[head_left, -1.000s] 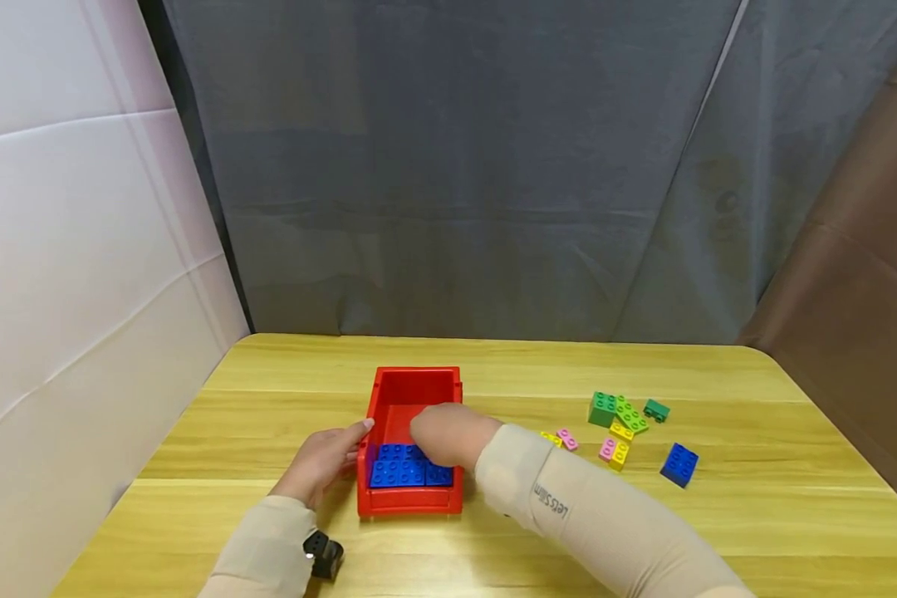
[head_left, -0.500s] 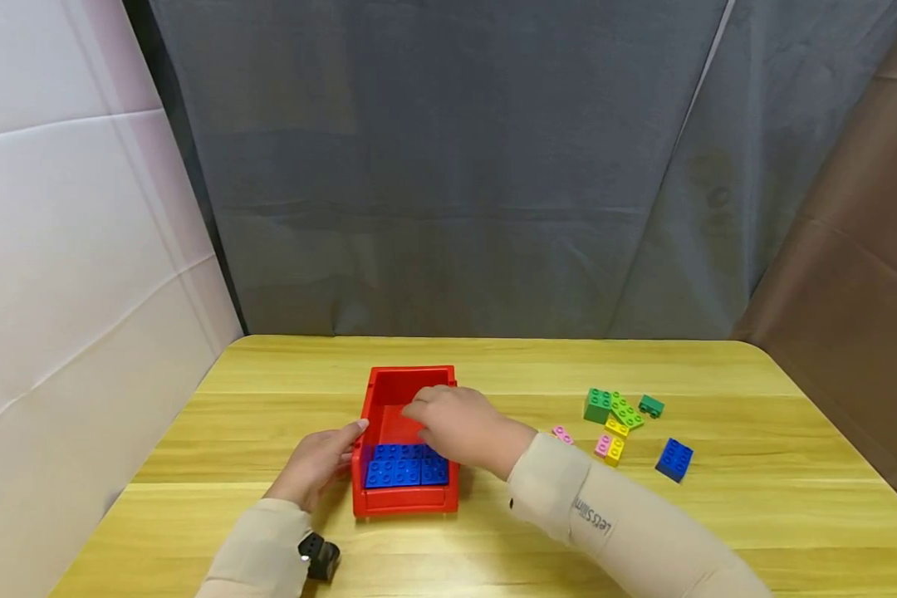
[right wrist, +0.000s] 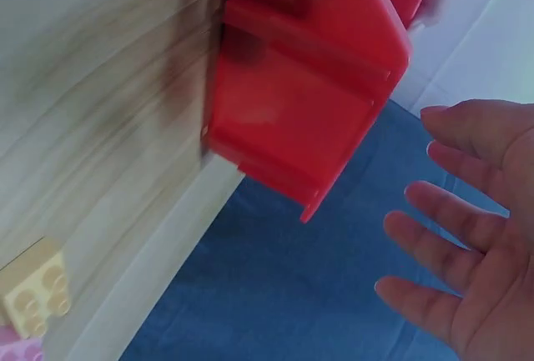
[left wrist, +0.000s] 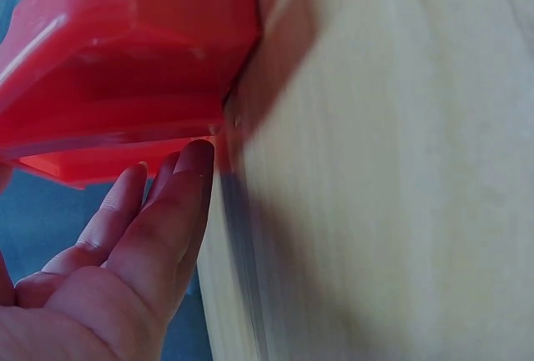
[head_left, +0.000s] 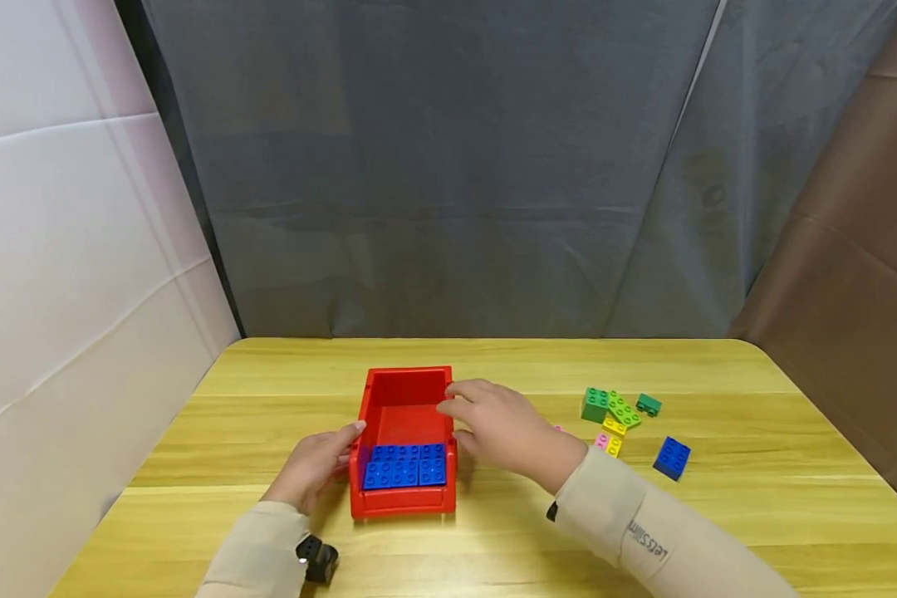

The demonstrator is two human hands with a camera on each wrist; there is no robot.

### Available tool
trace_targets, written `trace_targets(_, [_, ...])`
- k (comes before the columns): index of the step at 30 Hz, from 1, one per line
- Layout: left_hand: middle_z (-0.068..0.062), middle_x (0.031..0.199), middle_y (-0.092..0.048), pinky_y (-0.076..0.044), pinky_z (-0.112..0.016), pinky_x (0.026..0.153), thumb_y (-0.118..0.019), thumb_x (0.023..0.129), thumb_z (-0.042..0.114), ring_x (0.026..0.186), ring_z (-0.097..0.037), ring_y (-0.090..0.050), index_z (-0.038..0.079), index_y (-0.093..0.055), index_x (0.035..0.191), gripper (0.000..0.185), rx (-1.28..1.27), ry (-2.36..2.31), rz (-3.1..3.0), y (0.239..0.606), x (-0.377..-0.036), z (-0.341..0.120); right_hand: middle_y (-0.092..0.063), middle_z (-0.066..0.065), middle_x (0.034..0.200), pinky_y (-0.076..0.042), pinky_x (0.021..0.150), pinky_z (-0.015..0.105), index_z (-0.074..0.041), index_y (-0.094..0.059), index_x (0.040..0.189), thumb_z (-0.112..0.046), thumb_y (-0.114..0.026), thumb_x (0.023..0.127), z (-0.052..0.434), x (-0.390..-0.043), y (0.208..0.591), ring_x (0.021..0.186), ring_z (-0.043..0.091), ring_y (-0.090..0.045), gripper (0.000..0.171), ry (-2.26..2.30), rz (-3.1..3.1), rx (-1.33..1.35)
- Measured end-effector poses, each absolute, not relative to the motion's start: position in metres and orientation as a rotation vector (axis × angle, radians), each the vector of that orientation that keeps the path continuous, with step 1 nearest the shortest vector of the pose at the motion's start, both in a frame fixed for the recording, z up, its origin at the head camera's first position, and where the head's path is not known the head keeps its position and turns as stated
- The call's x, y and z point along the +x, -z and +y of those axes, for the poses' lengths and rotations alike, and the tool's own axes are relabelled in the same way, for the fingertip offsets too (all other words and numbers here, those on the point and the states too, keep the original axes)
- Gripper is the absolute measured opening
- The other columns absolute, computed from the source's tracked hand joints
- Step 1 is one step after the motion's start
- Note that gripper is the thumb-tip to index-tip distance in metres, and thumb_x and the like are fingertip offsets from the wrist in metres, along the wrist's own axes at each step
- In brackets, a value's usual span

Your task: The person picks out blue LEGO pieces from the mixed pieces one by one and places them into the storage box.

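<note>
One red bin (head_left: 406, 390) mid-surface (head_left: 493, 531), blue bricks (head_left: 405, 465) in its near end, left grip (head_left: 316, 463) flat against bin's left wall, fingers straight, right grip (head_left: 504, 423) spread, empty, beside right rim, three green bricks (head_left: 616, 407), one loose blue brick (head_left: 671, 458) right.

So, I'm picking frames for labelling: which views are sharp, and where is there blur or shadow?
Head view: sharp and evenly lit, with soft shadows under the red bin and the right hand. Left wrist view: the table is smeared, the left hand close and soft. Right wrist view: the wood grain streaks with blur, and a dark shadow lies beside the bin.
</note>
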State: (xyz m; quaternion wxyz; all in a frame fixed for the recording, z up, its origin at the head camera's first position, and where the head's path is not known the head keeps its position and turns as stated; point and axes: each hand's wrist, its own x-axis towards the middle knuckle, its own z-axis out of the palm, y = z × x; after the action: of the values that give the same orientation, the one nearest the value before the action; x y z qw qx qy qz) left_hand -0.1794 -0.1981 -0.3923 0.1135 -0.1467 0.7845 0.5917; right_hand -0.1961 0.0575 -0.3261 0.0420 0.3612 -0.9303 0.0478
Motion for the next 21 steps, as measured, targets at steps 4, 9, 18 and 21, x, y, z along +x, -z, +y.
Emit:
trace_targets(4, [-0.031,0.135,-0.047,-0.037,-0.052,0.107,-0.053,0.095,0.049,0.121,-0.043,-0.048,-0.014,-0.041,0.135,0.076,-0.431,-1.728,2.302,0.392,-0.18,-0.198,-0.05,0.007,0.142,-0.043,0.105,0.043,-0.019,-0.058,0.134,-0.024,-0.07,0.088,0.071,-0.194,0.33,0.131,0.026,-0.046,0.047,-0.178,-2.814,1.083])
trace_targets(9, [-0.031,0.136,-0.045,-0.036,-0.052,0.108,-0.052,0.095,0.05,0.122,-0.043,-0.046,-0.014,-0.04,0.136,0.078,-0.424,-1.722,2.298,0.392,-0.18,-0.198,-0.048,0.009,0.143,-0.042,0.104,0.047,-0.018,-0.057,0.134,-0.024,-0.072,0.086,0.089,-0.191,0.334,0.131,0.028,-0.045,0.051,-0.222,-2.746,1.068])
trace_targets(18, [-0.03,0.137,-0.044,-0.037,-0.052,0.108,-0.052,0.094,0.053,0.123,-0.044,-0.045,-0.013,-0.039,0.137,0.08,-0.436,-1.702,2.289,0.391,-0.18,-0.199,-0.047,0.01,0.143,-0.042,0.103,0.05,-0.017,-0.056,0.135,-0.026,-0.074,0.085,0.119,-0.188,0.343,0.129,0.03,-0.046,0.055,-0.253,-2.774,0.945])
trace_targets(21, [-0.03,0.137,-0.045,-0.037,-0.052,0.107,-0.052,0.094,0.053,0.123,-0.043,-0.046,-0.013,-0.039,0.137,0.08,-0.425,-1.699,2.297,0.392,-0.18,-0.199,-0.048,0.01,0.142,-0.043,0.102,0.051,-0.017,-0.056,0.135,-0.025,-0.076,0.084,0.13,-0.187,0.345,0.128,0.031,-0.047,0.056,-0.244,-2.768,0.902])
